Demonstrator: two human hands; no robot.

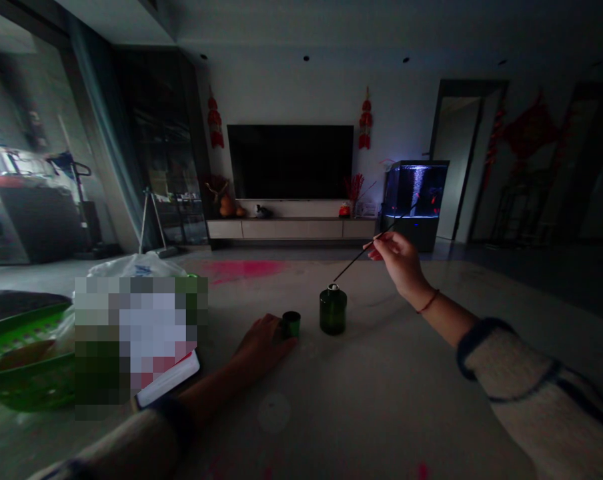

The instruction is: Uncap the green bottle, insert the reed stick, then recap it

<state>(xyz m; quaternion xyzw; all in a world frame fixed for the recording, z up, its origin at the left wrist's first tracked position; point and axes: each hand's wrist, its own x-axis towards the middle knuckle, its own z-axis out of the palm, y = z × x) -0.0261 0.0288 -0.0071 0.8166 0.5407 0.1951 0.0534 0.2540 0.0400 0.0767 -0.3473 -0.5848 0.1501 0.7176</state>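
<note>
A small dark-green glass bottle (333, 313) with a narrow pale-rimmed neck stands upright on the table. My right hand (399, 260) is raised to its right, pinching a thin dark stick (354, 259) between thumb and fingers. The stick slants down to the left, its lower tip at the bottle's mouth; whether it is inside or just above, I cannot tell. To the left of the bottle, my left hand (265, 337) rests low on the table, with thumb and fingers about a small green cup (292, 325). The fingers behind the cup are partly hidden in shadow.
At the left stand a green plastic basket (26, 390) and a clear plastic bag (136, 265), beside a blurred-out patch and a phone-like flat object (171, 379). Pink marks (246, 269) lie on the table's far side. A television and a lit aquarium (415, 190) are beyond.
</note>
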